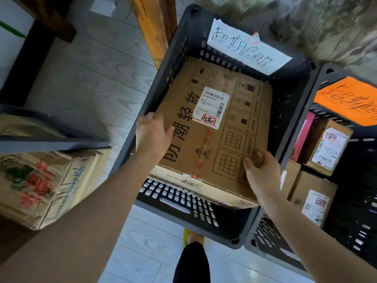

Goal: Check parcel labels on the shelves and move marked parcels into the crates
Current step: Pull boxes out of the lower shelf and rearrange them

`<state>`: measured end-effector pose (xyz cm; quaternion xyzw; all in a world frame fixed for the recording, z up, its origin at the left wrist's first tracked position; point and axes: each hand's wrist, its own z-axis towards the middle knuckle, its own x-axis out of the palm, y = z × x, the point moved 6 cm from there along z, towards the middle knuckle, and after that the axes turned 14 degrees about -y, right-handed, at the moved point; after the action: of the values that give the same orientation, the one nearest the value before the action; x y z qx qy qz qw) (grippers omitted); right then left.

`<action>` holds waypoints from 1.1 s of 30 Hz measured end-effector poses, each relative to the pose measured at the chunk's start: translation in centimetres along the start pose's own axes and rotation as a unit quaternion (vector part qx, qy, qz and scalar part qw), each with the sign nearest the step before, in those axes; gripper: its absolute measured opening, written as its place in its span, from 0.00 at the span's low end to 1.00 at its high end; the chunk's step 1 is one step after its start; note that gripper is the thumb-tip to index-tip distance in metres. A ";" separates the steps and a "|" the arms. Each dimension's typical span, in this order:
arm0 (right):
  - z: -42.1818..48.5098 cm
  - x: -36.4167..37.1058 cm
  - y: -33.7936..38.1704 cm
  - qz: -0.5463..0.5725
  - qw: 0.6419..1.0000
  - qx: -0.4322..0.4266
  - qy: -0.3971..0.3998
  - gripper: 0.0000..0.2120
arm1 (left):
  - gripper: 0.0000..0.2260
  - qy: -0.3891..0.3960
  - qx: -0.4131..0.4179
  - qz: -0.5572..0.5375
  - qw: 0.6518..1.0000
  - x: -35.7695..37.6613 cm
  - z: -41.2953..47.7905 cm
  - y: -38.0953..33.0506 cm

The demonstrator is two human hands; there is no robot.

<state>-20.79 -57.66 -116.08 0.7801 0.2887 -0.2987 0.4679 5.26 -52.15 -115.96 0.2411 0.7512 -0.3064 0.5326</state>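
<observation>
The box (204,146) sits a bit slanted inside the grey crate (175,58) in the middle of the frame. A white label (211,107) with a red mark is stuck on its top. The left hand (152,135) holds the box's left edge, thumb on top. The right hand (259,170) grips its lower right corner. A white paper sign (244,48) hangs on the crate's far wall. At the right edge, another crate (318,82) with an orange sign (346,99) holds smaller parcels (328,148).

Soft daylight, dim corners, wide-angle bending and blur at the edges.
</observation>
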 end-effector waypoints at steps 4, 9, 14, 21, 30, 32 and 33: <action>-0.5 0.1 0.1 -0.038 0.998 -0.052 -0.028 0.08 | 0.22 0.012 0.018 -0.020 1.000 0.6 -0.9 -0.2; -3.3 3.7 -0.6 -0.159 0.967 -0.129 0.150 0.18 | 0.28 0.172 0.117 0.059 0.976 6.2 -5.3 1.2; -4.2 4.8 -1.7 -0.184 0.955 -0.060 0.224 0.14 | 0.28 0.225 0.062 0.041 0.971 8.0 -7.4 2.5; -6.7 1.7 1.5 -0.163 0.955 -0.080 0.233 0.24 | 0.25 0.137 -0.036 -0.083 0.986 3.1 -10.3 0.7; -18.2 -10.1 9.7 -0.058 0.947 -0.219 0.226 0.18 | 0.18 0.002 -0.151 -0.239 0.959 -13.0 -23.4 -0.7; -22.5 -13.8 10.9 -0.039 0.939 -0.252 0.231 0.18 | 0.20 -0.024 -0.183 -0.248 0.951 -17.4 -28.1 -0.5; -24.8 -15.6 11.4 -0.029 0.933 -0.272 0.234 0.17 | 0.22 -0.038 -0.195 -0.261 0.945 -19.5 -30.6 -0.2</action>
<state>-17.77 -42.44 -88.71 0.6619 0.4827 -0.0308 0.5727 -8.67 -31.00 -89.95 -0.0836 0.8121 -0.2908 0.4989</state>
